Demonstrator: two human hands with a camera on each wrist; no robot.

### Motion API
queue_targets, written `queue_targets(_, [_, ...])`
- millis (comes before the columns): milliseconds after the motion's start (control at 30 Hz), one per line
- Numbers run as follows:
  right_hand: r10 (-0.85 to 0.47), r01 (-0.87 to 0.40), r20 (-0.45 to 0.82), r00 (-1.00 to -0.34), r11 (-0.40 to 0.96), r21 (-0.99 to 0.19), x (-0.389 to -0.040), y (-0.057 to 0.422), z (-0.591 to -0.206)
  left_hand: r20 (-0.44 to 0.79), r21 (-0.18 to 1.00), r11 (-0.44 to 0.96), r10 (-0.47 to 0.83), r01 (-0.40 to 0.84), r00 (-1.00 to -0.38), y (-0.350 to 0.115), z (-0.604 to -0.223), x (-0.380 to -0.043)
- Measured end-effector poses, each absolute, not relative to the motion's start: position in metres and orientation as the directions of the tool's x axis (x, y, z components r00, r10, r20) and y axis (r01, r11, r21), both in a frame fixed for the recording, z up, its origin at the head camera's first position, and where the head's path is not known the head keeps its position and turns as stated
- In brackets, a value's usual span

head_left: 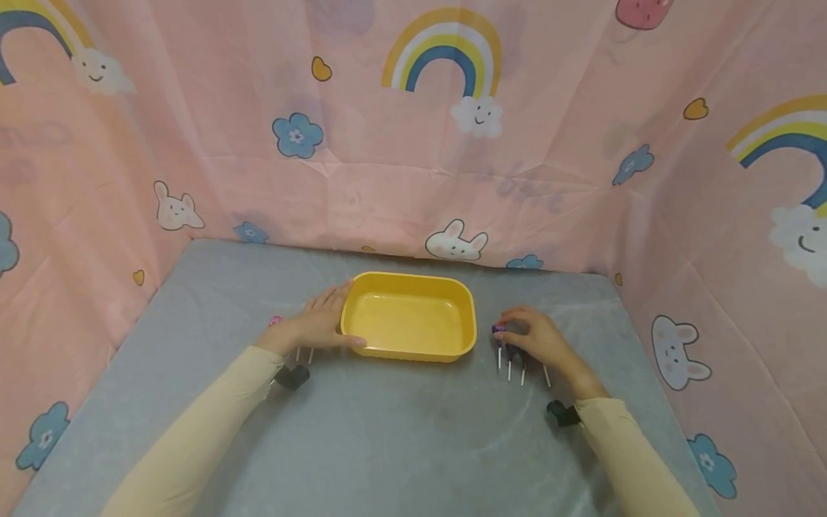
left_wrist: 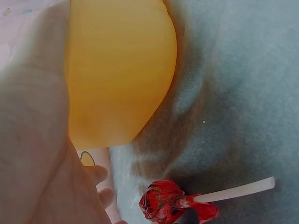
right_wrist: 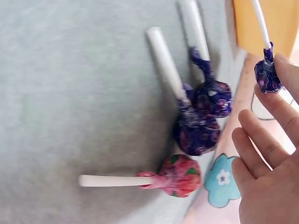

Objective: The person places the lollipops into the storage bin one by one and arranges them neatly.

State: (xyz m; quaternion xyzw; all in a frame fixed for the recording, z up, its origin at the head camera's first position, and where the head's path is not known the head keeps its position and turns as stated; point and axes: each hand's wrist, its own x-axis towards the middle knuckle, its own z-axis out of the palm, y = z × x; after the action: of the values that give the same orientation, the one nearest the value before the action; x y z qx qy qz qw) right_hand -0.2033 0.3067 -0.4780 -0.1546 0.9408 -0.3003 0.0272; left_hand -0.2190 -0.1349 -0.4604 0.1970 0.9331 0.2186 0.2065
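A yellow plastic bin [head_left: 410,316] stands on the table with a bare inside. My left hand [head_left: 316,323] rests against its left end, thumb at the front corner and straight fingers toward the back. Below that hand, in the left wrist view, lies a red-wrapped lollipop [left_wrist: 163,200] with a white stick. To the right of the bin, my right hand [head_left: 533,337] pinches a purple-wrapped lollipop [right_wrist: 267,77] by its candy head between thumb and fingertip. Two more purple lollipops [right_wrist: 198,135] and a pink-red lollipop [right_wrist: 180,176] lie beside it on the cloth.
A grey cloth covers the table [head_left: 413,431]. Pink printed curtains [head_left: 362,179] close off the back and both sides. Behind the left wrist, a pink lollipop head [head_left: 276,320] shows, and two white sticks show under that hand. Dark wrist cameras [head_left: 293,377] sit below the hands.
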Motion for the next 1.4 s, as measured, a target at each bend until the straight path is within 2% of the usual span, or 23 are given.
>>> queue_targets(533, [-0.268, -0.235, 0.028, -0.963, 0.787, -0.57, -0.21, 0.291, -0.448, -0.298, 0.489, 0.826, 0.459, 0.278, -0.837, -0.135, -0.46, -0.22])
queue_targets(1233, [-0.315, -0.299, 0.081, -0.946, 0.745, -0.596, -0.221, 0.256, -0.431, -0.29, 0.489, 0.821, 0.471, 0.294, -0.833, -0.133, -0.458, -0.222])
queue_targets(1400, [-0.305, -0.278, 0.06, -0.95, 0.748, -0.603, -0.223, 0.249, -0.428, -0.3, 0.472, 0.831, 0.465, 0.294, -0.833, -0.132, -0.455, -0.221])
